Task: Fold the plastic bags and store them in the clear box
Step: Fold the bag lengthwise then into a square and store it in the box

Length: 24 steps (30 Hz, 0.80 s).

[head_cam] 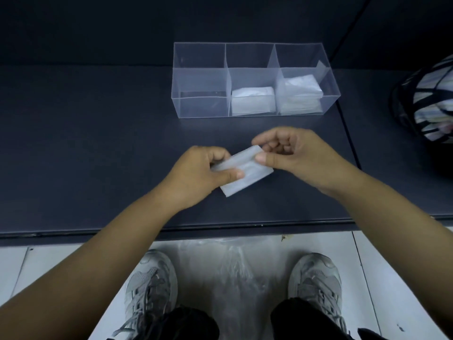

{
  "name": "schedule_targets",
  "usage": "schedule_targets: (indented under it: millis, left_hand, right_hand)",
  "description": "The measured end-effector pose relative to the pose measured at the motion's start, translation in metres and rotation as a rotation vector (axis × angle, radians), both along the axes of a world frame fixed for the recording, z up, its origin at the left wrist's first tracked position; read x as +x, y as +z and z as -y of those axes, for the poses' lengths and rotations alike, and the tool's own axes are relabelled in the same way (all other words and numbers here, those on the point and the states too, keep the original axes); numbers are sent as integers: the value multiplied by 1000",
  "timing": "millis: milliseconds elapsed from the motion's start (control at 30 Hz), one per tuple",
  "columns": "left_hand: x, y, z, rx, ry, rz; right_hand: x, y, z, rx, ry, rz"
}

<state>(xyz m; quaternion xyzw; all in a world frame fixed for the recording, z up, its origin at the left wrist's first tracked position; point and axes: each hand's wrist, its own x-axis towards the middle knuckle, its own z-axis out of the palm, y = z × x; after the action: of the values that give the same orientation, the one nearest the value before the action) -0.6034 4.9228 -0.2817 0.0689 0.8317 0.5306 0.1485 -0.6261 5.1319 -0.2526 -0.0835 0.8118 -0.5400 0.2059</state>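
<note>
Pinching the folded plastic bag (247, 171), your left hand (208, 168) and right hand (291, 153) hold it over the surface (98, 143), short of the clear box (201, 105); loosen either pinch and its folds may spring open.

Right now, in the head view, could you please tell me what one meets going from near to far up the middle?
Loose plastic bag on the floor → table, near edge → folded bag, pinched by left hand and right hand → clear box, stored bags in its middle and right compartments.
</note>
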Motion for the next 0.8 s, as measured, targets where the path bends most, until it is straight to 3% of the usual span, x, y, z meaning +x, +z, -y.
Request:
schedule_targets:
  millis: [200,300,433,600,800]
  left_hand:
    - [-13,-1,6,113,323,-92]
    - [-15,-7,15,-69,377,-213]
    - [2,-40,9,-471,141,-247]
    - [20,-67,2,-781,25,-327]
    - [22,-70,0,-897,-1,-356]
  right_hand:
    - [-41,3,-1,-50,-308,-4]
    - [-89,7,0,-14,-538,-61]
    - [-135,-9,10,413,-570,-272]
    - [-146,-30,20,913,-504,-432]
    - [-150,-38,20,1037,-561,-451]
